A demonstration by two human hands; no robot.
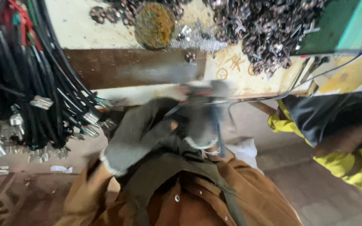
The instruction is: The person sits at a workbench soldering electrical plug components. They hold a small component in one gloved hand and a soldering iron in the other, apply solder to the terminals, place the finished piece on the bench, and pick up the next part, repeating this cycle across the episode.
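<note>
Both hands wear grey knit gloves and are smeared by motion blur, close together just below the workbench edge (147, 71). My left hand (141, 129) is curled, with its thumb toward the right hand; what it holds is unclear. My right hand (204, 119) is closed around a thin dark cable (219, 134) that hangs down past the wrist. A blurred tip with a red mark (200, 91) sits above its fingers. Brown jacket sleeves and an olive strap fill the bottom of the view.
A thick bundle of black cables with metal terminals (42, 104) hangs at the left. A heap of small metal terminals (265, 29) and a round rusty brush (155, 24) lie on the bench. Another person in yellow and black clothing (340, 134) stands at the right.
</note>
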